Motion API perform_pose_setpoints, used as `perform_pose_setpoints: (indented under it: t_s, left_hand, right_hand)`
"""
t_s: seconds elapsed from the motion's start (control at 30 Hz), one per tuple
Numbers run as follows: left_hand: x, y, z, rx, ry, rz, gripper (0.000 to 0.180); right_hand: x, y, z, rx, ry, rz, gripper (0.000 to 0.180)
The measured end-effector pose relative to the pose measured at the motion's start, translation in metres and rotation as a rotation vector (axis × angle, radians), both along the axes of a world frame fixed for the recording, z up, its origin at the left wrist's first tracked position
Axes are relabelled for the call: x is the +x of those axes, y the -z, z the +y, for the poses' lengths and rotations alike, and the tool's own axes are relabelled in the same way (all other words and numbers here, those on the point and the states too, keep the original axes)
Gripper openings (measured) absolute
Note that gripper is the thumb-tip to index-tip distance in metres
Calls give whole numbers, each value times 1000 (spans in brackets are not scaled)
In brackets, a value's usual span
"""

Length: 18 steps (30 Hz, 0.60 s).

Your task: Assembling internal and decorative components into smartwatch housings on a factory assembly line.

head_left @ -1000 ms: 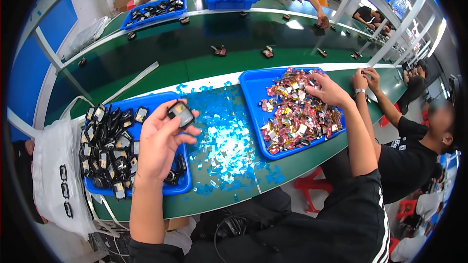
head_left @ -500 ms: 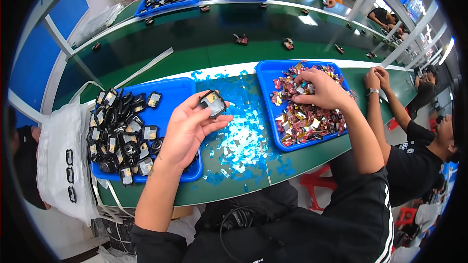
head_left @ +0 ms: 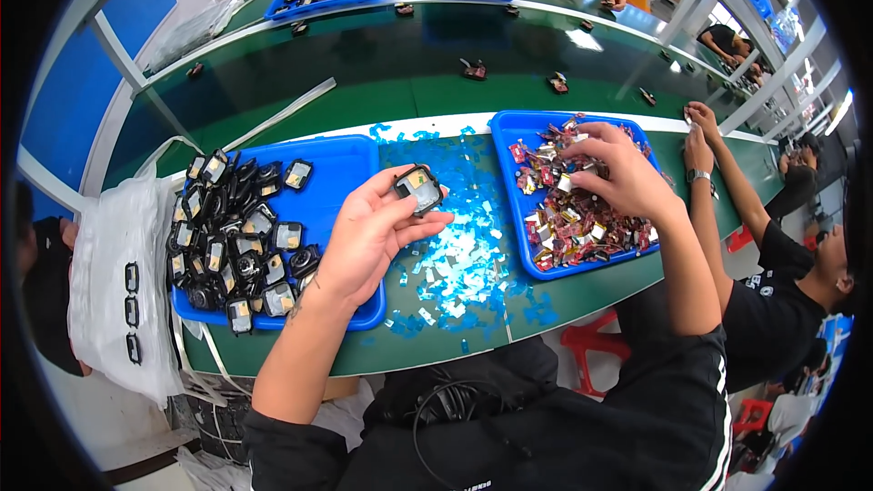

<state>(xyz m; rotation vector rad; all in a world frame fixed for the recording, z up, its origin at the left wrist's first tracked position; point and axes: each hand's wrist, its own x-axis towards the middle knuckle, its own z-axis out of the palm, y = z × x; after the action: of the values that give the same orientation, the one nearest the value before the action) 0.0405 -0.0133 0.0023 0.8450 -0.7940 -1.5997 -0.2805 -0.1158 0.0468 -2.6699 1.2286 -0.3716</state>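
A square black-framed casing with a pale, tan-patched inside, like a watch case (head_left: 420, 191), is gripped between the thumb and fingers of my left hand (head_left: 368, 227). That hand is raised between two blue trays. Over the right tray (head_left: 520, 245), my right hand (head_left: 627, 177) reaches down with curved fingers. A gap shows between its thumb and fingertips, among small red, white and gold circuit pieces (head_left: 568, 218); whether it touches one is hard to see. Many similar black casings (head_left: 241, 255) lie heaped in the left tray (head_left: 341, 173).
Blue film scraps (head_left: 464, 264) litter the green table between the trays. Beyond a white rail, a green belt (head_left: 391, 73) carries scattered small assemblies (head_left: 557, 83). White plastic bags (head_left: 118, 291) hang at the left. A co-worker's arms (head_left: 705, 164) are close on my right; others work across.
The view has shifted slightly. My left hand still holds the casing, a little farther right in the picture. My right hand's thumb and fingers have shifted slightly above the circuit pieces.
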Motion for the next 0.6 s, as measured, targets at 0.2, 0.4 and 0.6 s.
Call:
perform_pose_setpoints:
  t_s: [0.2, 0.4, 0.6]
  left_hand:
    - [-3, -2, 1, 10, 17, -11, 33]
    - [-6, 2, 1, 8, -1, -60, 31]
    - [-5, 2, 4, 27, 16, -83, 34]
  right_hand:
    - [4, 1, -4, -37, 2, -25, 14]
    - [3, -1, -5, 88, 74, -345, 8]
    - [-12, 0, -5, 422, 262, -699, 11]
